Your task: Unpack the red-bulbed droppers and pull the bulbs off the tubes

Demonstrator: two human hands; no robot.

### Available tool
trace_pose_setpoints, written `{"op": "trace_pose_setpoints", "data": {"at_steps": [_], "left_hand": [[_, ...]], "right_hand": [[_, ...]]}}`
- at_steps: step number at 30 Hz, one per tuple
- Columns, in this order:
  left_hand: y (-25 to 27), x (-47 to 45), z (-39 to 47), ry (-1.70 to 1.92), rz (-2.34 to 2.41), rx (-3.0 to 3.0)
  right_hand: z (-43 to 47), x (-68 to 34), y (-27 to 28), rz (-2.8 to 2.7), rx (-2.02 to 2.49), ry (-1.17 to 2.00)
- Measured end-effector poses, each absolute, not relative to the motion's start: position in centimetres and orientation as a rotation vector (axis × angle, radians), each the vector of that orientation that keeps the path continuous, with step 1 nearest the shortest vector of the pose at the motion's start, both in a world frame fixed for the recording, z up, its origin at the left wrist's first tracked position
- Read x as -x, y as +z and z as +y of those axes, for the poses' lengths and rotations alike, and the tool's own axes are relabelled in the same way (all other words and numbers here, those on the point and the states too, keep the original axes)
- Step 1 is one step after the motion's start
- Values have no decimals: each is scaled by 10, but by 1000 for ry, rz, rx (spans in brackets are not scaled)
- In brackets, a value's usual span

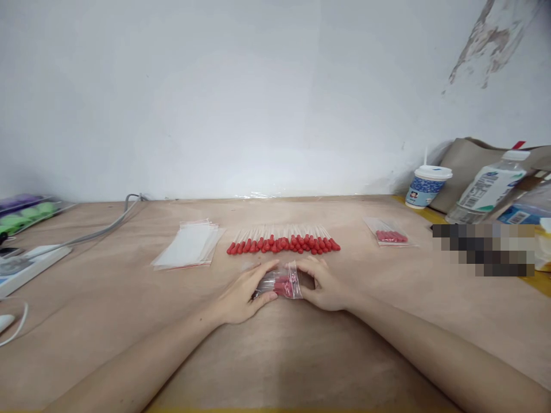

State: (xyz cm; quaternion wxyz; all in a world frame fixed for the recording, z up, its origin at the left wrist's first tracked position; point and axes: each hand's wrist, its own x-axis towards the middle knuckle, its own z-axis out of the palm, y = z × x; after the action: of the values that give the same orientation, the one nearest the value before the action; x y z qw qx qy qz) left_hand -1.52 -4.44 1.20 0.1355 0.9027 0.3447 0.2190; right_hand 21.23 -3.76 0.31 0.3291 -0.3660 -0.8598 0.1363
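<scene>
Between my hands, low over the table, is a clear zip bag [283,284] with several red-tipped sticks inside. My left hand [246,291] curves around the bag's left end, thumb in front and fingers behind. At the zip end on the right, my right hand [325,287] grips the edge between thumb and fingers. Just beyond, a row of loose red-tipped sticks [282,244] lies with the red ends towards me and the pale thin ends pointing away. Parts of the bag are hidden by my fingers.
Flat clear bags [187,245] are stacked at left. A filled bag [390,234] lies at right. Farther right stand a paper cup [426,188] and a plastic bottle [486,186]. A power strip [38,267] with a grey cable [107,228] is at far left.
</scene>
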Motion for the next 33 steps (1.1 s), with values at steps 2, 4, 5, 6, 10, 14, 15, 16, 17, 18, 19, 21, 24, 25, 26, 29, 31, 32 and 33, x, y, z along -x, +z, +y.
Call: {"op": "trace_pose_setpoints", "data": {"at_steps": [2,4,5,6,10,14,15,16,17,18,19,21,24,25,26,29,31,32,33], "left_hand": [[12,15,-44,643,992,-2608],[12,15,-44,655,989,-2599],[12,14,-44,661,989,-2596],[13,14,-45,661,989,-2592],[13,14,-45,638,990,-2588],[12,15,-46,644,986,-2594],[12,15,-46,650,991,-2593],[13,15,-46,654,995,-2592],[13,15,-46,655,997,-2592],[13,15,-46,656,996,-2594],[13,15,-46,657,994,-2595],[14,15,-46,661,995,-2596],[14,15,-46,661,996,-2597],[14,15,-46,658,998,-2597],[14,15,-46,656,999,-2596],[13,16,-46,650,1006,-2594],[13,17,-46,635,1022,-2591],[13,17,-46,629,1032,-2589],[13,17,-46,622,1041,-2587]], "right_hand": [[-38,-217,7,-2327,878,381],[-38,-218,10,-2377,857,409],[-38,-217,10,-2380,868,423],[-38,-215,10,-2363,896,435],[-38,-204,2,-2249,1078,447],[-37,-201,-2,-2274,1166,309],[-37,-202,-1,-2262,1174,278],[-37,-204,1,-2245,1173,277],[-36,-206,3,-2226,1157,320],[-35,-209,5,-2209,1121,410],[-34,-211,6,-2184,1069,531],[-32,-216,8,-2098,944,811],[-31,-220,6,-1900,834,1191],[-32,-220,5,-1834,824,1279],[-33,-219,4,-1776,822,1345],[-32,-221,7,-1655,885,1429],[-28,-228,17,-1576,963,1433],[-24,-234,24,-1523,996,1408],[-20,-242,32,-1466,1016,1350]]}}
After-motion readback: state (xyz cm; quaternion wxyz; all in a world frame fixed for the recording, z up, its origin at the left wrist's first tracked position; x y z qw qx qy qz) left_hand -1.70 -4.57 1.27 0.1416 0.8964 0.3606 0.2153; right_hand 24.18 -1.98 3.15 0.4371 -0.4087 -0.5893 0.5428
